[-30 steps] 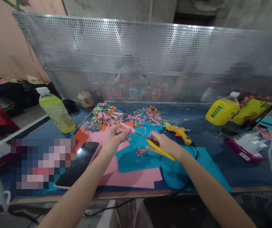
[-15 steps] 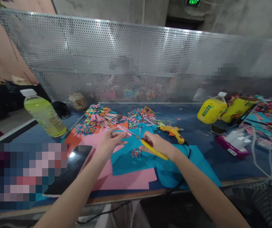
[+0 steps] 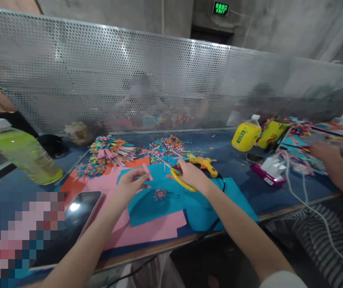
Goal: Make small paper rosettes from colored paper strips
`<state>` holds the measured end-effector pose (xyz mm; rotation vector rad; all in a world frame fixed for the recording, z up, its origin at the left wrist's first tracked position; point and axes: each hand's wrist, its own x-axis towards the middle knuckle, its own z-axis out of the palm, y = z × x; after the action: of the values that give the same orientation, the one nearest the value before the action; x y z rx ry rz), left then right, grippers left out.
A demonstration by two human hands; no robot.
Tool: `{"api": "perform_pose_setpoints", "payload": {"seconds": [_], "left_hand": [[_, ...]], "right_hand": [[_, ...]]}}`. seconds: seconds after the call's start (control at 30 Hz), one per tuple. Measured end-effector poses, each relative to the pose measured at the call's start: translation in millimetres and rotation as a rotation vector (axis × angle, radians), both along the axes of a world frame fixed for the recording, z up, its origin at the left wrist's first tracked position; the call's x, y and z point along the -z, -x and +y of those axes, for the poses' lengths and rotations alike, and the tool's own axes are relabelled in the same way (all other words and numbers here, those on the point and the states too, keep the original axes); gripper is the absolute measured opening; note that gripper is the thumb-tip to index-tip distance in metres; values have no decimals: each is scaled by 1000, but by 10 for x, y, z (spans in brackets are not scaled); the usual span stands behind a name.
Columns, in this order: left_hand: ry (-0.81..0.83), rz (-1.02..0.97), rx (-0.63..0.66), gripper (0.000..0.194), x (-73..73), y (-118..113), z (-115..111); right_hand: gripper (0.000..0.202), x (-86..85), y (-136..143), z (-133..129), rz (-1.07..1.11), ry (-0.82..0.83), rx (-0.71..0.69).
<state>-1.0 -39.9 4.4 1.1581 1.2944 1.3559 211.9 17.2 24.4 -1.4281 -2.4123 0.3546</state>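
Observation:
Between the thumb and fingers of my left hand [image 3: 133,181] is a narrow pink paper strip [image 3: 147,171]. My right hand [image 3: 191,175] grips yellow-handled scissors [image 3: 184,184], whose blades point up and left, apart from the strip. Below both hands, a small rolled-paper flower [image 3: 160,195] in orange and blue lies on a blue paper sheet [image 3: 150,214]. Pink paper [image 3: 159,232] sticks out beneath it. Past the scissors rests a yellow glue gun [image 3: 204,165] with a black cord.
Fringed paper pieces [image 3: 108,150] and loose strips [image 3: 167,148] are heaped at the back. A dark phone [image 3: 78,216] and green bottle [image 3: 24,152] stand left. A yellow bottle [image 3: 246,134] and purple tray [image 3: 269,176] are right. Another person's hand [image 3: 324,152] works at far right.
The view has swung right, bringing in more of the other person's arms. The scissor blades, close beside the pink strip before, are now apart from it.

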Motion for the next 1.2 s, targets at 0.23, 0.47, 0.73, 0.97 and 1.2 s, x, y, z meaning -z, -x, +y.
{"api": "perform_pose_setpoints", "payload": {"seconds": [0.23,0.47,0.73,0.97,1.2], "left_hand": [[-19,-10,-42,32,11,16,15],[-71,-34,-94,29,-10,38,15],[-128,-188,-165,27,-19,39,29],[-149,-238,-191,25,-67,47,5],[-151,-161,-145,25,-54,59,23]], "right_hand": [[42,73,4,48,49,-66,-60],[40,80,12,70,86,-93,-56],[34,-7,-15,58,146,-97,-79],[40,12,-16,67,-12,-90,-61],[37,-13,13,46,-10,-63,-50]]}}
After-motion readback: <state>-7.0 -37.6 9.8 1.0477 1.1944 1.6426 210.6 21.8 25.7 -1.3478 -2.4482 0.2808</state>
